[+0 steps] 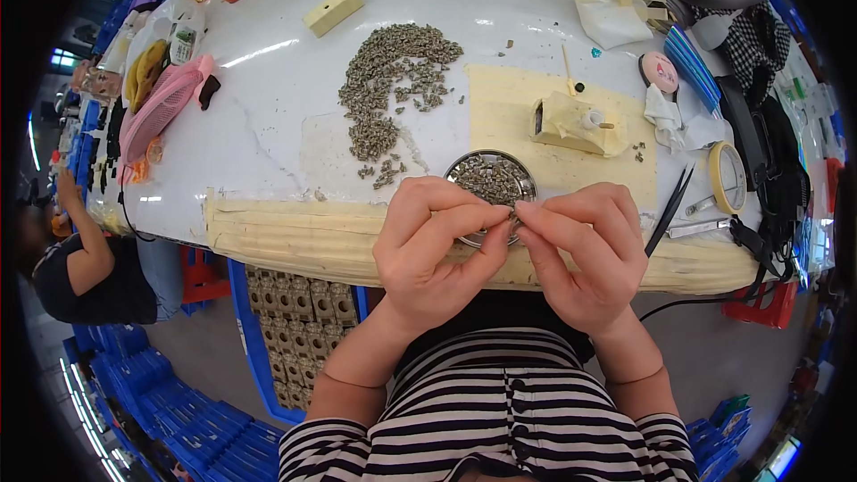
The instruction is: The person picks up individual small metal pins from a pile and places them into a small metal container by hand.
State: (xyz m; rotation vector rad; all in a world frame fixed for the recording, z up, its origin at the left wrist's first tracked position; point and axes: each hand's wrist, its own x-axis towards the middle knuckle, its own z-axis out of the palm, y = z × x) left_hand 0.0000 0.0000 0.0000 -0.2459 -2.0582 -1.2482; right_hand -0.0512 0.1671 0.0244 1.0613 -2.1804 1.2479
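My left hand (437,245) and my right hand (585,245) meet fingertip to fingertip over the near rim of a round metal dish (453,168). Both are closed in a pinch, apparently on one tiny piece that the fingers mostly hide. Small grey metal parts (491,180) fill the dish. Beyond it spreads a large loose heap of similar small metal parts (373,80) on the white table. Right of my right hand lie black tweezers (669,211).
A tape-wrapped block (578,128) with a small peg stands on yellow paper (500,94). A tape roll (728,178) is at the right, a pink mesh pouch (165,107) at the left. Below the table edge sits a blue crate (253,339) of metal blocks. Another person (89,259) sits far left.
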